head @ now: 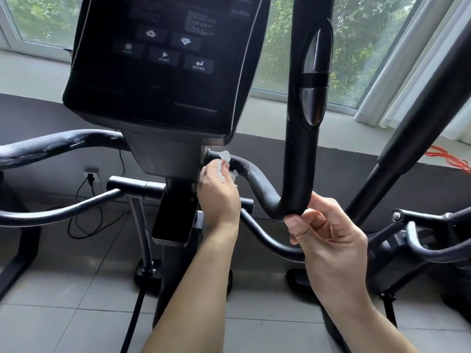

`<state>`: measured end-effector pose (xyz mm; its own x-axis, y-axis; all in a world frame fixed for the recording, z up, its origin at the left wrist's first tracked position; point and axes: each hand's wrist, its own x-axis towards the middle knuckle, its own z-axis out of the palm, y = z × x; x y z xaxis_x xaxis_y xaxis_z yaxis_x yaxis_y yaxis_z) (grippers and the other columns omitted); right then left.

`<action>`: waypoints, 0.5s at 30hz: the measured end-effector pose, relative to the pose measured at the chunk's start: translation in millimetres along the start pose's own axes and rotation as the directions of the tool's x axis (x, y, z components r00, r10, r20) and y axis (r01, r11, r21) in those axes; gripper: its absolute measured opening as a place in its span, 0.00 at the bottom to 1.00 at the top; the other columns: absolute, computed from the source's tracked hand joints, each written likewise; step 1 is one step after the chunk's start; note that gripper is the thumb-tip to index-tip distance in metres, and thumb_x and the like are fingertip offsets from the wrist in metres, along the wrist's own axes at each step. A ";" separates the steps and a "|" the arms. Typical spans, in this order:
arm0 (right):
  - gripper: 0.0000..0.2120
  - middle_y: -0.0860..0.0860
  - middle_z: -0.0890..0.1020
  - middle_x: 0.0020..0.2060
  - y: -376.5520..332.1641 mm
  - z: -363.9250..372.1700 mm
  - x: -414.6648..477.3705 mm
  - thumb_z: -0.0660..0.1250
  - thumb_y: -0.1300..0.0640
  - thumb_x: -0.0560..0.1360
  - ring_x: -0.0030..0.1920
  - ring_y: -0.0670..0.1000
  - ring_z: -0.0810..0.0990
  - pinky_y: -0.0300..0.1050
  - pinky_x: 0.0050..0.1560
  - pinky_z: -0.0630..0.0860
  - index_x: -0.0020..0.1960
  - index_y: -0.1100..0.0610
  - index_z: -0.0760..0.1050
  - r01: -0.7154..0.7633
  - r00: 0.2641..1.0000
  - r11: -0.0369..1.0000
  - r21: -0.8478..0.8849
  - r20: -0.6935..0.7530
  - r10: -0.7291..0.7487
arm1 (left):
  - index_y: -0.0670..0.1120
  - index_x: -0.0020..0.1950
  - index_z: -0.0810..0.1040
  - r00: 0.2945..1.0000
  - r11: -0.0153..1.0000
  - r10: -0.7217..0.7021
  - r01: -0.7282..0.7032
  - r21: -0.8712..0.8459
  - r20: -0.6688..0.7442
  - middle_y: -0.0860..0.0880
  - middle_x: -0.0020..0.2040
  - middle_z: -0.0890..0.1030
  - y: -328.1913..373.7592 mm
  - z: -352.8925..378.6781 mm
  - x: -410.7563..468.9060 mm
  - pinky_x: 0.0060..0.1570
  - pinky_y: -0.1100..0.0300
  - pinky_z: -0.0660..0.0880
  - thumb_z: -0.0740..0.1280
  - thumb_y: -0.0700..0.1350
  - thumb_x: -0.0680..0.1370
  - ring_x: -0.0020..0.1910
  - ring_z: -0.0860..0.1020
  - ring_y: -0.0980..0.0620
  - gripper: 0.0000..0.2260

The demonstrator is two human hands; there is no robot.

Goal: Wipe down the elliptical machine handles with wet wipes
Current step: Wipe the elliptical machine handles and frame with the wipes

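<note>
The elliptical's black right fixed handle (257,184) curves out from under the console, dips, then rises as an upright grip with silver pulse sensors (314,72). My left hand (219,194) holds a crumpled white wet wipe (225,159) wrapped on the handle's inner end, right beside the console post. My right hand (328,238) pinches the bottom of the handle's bend between thumb and fingers. The left fixed handle (61,146), scuffed with pale marks, reaches away to the left with no hand on it.
The black console (163,59) with arrow, start and enter buttons hangs just above my left hand. Moving arm bars (420,123) slant up at right, another bar (51,212) crosses at left. A wall socket with a cable (90,175) sits low. Grey floor tiles lie below, windows behind.
</note>
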<state>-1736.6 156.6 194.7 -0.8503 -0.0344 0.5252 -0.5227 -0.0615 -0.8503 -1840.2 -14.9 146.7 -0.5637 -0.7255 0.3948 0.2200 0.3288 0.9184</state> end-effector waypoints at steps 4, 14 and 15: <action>0.20 0.61 0.81 0.44 -0.8 -0.3 0.9 0.75 0.65 0.71 0.38 0.49 0.78 0.44 0.41 0.79 0.63 0.60 0.82 -0.004 1.000 1.000 -0.008 0.008 0.004 | 0.41 0.45 0.80 0.984 0.995 0.065 -0.077 0.065 0.165 0.48 0.40 0.81 12.3 -4.5 -4.7 0.41 0.64 0.72 0.65 0.42 0.83 0.38 0.76 0.53 0.09; 0.20 0.60 0.80 0.43 -0.6 0.1 -0.6 0.74 0.66 0.72 0.37 0.49 0.77 0.41 0.40 0.78 0.63 0.62 0.81 -0.009 1.000 1.000 0.021 0.010 0.009 | 0.45 0.45 0.80 0.982 0.998 0.050 -0.056 0.032 0.180 0.48 0.41 0.83 5.9 -11.3 15.4 0.42 0.46 0.81 0.65 0.47 0.82 0.41 0.82 0.47 0.09; 0.19 0.60 0.80 0.43 -0.4 -0.4 -0.1 0.74 0.66 0.72 0.37 0.49 0.77 0.41 0.40 0.78 0.63 0.62 0.81 -0.012 1.000 1.000 0.020 0.012 0.012 | 0.44 0.46 0.80 0.979 0.995 0.083 -0.093 0.045 0.189 0.48 0.42 0.82 6.8 -5.9 13.8 0.44 0.45 0.81 0.65 0.45 0.82 0.42 0.82 0.46 0.08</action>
<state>-1736.3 157.0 195.0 -0.8556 -0.0474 0.5155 -0.5110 -0.0813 -0.8557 -1841.8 -26.2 158.6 -0.6834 -0.5686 0.4578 0.2353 0.4221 0.8755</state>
